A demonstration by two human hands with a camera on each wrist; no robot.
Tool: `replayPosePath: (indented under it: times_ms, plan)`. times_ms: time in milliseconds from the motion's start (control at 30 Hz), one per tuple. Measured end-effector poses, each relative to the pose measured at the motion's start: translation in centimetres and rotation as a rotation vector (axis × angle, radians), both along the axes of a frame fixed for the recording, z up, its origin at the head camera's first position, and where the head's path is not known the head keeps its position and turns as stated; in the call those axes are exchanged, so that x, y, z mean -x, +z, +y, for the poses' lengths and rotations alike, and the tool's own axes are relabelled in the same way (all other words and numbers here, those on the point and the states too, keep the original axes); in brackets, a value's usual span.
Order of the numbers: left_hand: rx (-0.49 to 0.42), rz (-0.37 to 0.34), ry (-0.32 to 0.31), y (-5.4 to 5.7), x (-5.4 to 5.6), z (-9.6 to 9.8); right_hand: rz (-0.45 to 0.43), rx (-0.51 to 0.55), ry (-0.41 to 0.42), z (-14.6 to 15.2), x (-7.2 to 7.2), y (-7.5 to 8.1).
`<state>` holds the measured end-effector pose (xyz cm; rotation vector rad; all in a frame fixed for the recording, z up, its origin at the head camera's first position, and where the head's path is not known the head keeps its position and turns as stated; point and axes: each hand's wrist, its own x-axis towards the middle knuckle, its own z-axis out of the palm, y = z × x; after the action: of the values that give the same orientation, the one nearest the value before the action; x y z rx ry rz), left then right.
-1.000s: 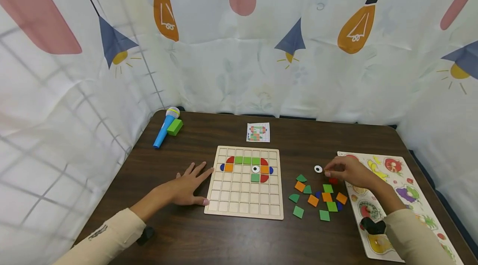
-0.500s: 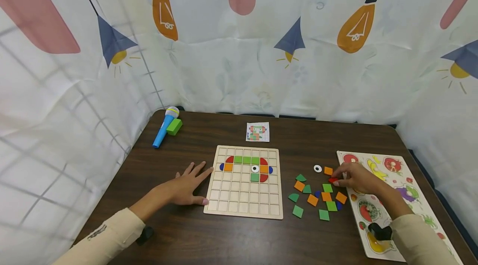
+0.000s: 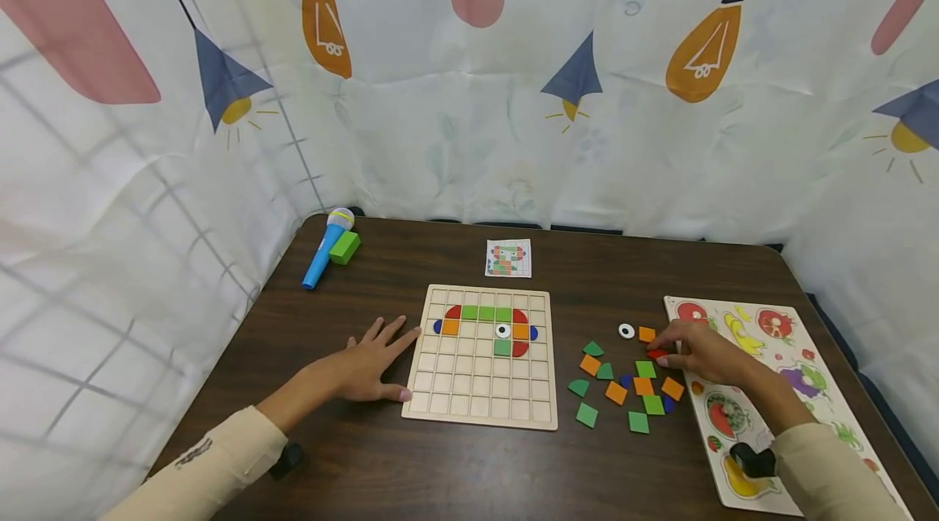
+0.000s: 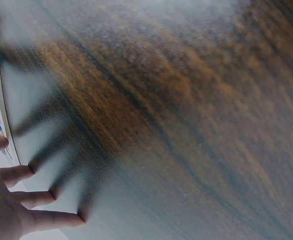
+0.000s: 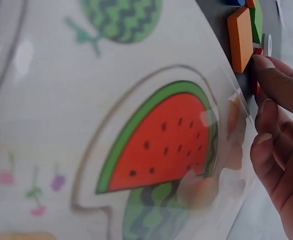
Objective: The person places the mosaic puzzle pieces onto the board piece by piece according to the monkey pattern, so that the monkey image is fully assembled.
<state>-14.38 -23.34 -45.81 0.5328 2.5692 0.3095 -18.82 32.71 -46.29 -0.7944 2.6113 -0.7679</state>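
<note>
My left hand (image 3: 367, 366) lies with fingers spread on the table, its index fingertip and thumb at the left edge of the wooden grid board (image 3: 458, 390). Red, green, orange and blue pieces and one eye disc sit in the board's upper cells. To the right, my right hand (image 3: 693, 351) pinches a red piece (image 3: 658, 355) between thumb and fingers, at the top of a group of loose pieces. Part of that red piece (image 5: 257, 82) shows beside the thumb in the right wrist view, close to an orange square (image 5: 240, 39).
A white fruit puzzle board (image 3: 795, 415) lies under my right forearm. Behind the grid board is a small pattern card (image 3: 508, 258). A blue toy microphone (image 3: 323, 256) and a green block (image 3: 345, 248) lie at the back left. A loose eye disc (image 3: 626, 331) sits near an orange square (image 3: 646, 334).
My right hand has let go of an orange square beside the eye disc, moved slightly right and toward me, and taken hold of the red piece. My left hand has stayed put.
</note>
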Motion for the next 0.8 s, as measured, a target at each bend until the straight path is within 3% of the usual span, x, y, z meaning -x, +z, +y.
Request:
replayPosePath:
  times_ms: [167,500,633,800]
  plan:
    - [-0.002,0.000,-0.004,0.1,0.1,0.1,0.019,-0.018,-0.009,0.0,-0.1,0.0]
    - [0.003,-0.004,-0.010,0.1,-0.1,0.1,-0.059,-0.061,-0.038,-0.4,-0.1,0.3]
    - [0.001,0.000,-0.011,0.2,-0.2,0.1,-0.025,-0.034,-0.036,-1.0,-0.1,0.9]
    - [-0.008,-0.003,-0.017,0.4,-0.2,0.1,-0.047,0.048,-0.051,-2.5,0.0,1.5]
